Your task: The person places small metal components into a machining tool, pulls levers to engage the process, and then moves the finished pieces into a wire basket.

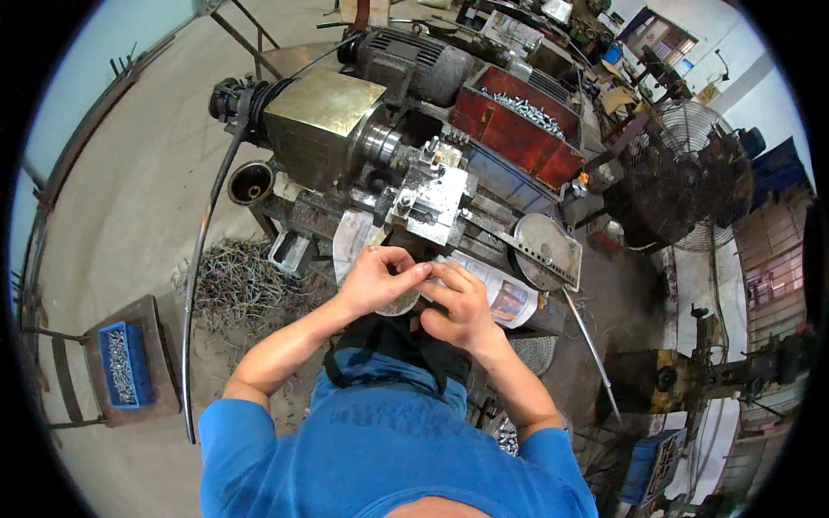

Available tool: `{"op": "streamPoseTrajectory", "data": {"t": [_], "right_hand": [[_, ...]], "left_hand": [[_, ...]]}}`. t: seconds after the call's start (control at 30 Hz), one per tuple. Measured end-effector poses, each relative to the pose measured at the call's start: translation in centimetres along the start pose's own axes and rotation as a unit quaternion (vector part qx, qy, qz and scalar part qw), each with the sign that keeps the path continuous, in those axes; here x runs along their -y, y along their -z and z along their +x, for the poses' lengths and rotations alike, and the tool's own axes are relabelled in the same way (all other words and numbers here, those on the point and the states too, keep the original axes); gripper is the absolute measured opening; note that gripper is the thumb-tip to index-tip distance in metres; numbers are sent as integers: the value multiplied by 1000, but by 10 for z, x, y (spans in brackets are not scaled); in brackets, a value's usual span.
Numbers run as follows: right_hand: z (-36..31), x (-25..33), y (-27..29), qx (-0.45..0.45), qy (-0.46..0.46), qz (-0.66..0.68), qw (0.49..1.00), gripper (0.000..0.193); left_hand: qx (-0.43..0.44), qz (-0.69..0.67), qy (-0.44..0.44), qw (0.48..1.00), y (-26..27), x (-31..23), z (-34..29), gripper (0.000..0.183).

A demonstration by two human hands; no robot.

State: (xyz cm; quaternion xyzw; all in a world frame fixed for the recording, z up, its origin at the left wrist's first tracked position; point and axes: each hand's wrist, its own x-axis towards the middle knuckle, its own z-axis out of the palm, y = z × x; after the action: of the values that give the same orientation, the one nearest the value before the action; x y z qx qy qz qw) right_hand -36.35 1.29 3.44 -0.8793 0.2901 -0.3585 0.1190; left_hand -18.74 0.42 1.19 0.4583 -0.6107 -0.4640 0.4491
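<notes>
Close together in front of a small metal lathe (436, 200), my left hand (376, 278) and my right hand (458, 304) meet at the fingertips. The thumb and fingers of both are pinched closed; whatever lies between them is too small or hidden to name. Just beyond the fingers is the lathe's bright tool slide, and the round chuck (382, 145) sits to its upper left. Partly covered by my hands, a round pale dish (399, 304) shows below them. Printed paper (501, 289) lies beside my right hand.
A red metal bin (509, 142) of small metal parts stands behind the lathe. Metal shavings (237, 285) heap on the floor at left, near a blue crate (125, 366) of parts on a stool. A large fan (682, 173) stands right; a long rod (591, 354) slants down there.
</notes>
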Motion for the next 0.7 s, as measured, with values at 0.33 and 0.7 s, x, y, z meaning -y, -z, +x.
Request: {"op": "streamPoseTrajectory", "data": {"t": [0.33, 0.7], "right_hand": [[53, -6, -7, 70, 45, 41, 996, 38], [76, -14, -23, 68, 47, 34, 996, 38]], "left_hand": [[-76, -70, -8, 995, 32, 2, 7, 27], [-77, -114, 10, 990, 50, 10, 15, 22]]}}
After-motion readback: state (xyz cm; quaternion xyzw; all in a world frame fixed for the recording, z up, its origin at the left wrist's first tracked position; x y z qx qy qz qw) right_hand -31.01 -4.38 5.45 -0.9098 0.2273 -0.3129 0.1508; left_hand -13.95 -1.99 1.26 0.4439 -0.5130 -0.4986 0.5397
